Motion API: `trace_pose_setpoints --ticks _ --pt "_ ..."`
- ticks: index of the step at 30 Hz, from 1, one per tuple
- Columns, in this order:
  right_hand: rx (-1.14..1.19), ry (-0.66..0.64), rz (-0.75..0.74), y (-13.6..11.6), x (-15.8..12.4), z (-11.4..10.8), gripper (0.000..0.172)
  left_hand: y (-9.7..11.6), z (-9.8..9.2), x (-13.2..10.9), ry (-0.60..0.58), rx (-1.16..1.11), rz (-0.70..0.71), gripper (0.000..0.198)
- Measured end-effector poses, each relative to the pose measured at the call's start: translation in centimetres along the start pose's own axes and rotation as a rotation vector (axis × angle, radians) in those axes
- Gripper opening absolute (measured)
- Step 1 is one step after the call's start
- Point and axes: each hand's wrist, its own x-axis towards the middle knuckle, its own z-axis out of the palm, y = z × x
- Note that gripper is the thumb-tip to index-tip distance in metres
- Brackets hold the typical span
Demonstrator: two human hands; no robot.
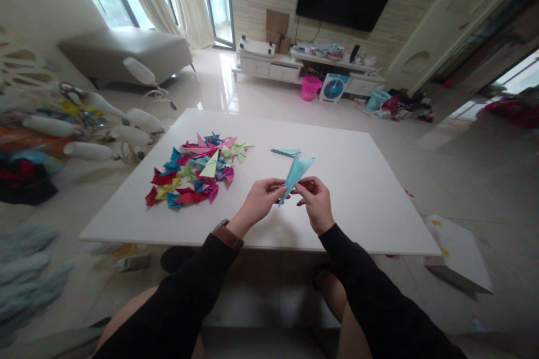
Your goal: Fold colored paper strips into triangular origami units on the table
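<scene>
Between my two hands, above the white table, is a partly folded sheet of light-blue origami paper (298, 170). My left hand (264, 197) pinches its lower left edge between thumb and fingers. From the other side, my right hand (315, 201) grips the lower right part, fingers closed on the paper. Just beyond it, more folded light-blue paper (287, 152) lies flat on the table. To the left sits a heap of folded paper figures (197, 171) in red, pink, blue, green and yellow.
The white table (362, 207) has its near edge in front of my knees. A white box (458, 252) stands on the floor at the right. Lamp arms with white shades (135, 123) reach close to the table's left side. A TV cabinet (269, 67) stands along the far wall.
</scene>
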Motion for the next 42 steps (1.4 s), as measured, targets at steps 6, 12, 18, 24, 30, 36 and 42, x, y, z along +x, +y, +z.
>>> trace_pose_setpoints --ticks 6,12,18,24,30,36,42 --pt "0.001 0.008 0.014 0.19 -0.07 -0.1 0.027 0.23 0.3 0.07 0.018 -0.023 -0.008 0.035" --pt "-0.015 0.003 0.019 0.16 -0.18 -0.06 0.028 -0.13 0.3 0.3 0.048 -0.021 -0.019 0.031" --pt "-0.02 0.022 0.02 0.22 -0.15 -0.1 0.029 -0.59 0.17 0.38 0.08 -0.027 -0.024 0.039" --pt "0.035 -0.023 0.002 0.23 -0.26 0.1 0.044 -0.46 0.24 0.15 0.069 -0.02 -0.043 0.04" --pt "0.093 -0.098 0.034 0.14 -0.44 0.18 0.047 -0.21 0.44 -0.09 0.065 -0.002 -0.064 0.035" --pt "0.046 -0.059 -0.005 0.33 -0.31 0.12 0.035 -0.12 0.56 -0.14 0.064 0.019 -0.086 0.03" --pt "-0.008 0.018 -0.014 0.51 -0.18 0.13 0.026 0.09 0.71 -0.31 0.029 0.026 -0.093 0.028"
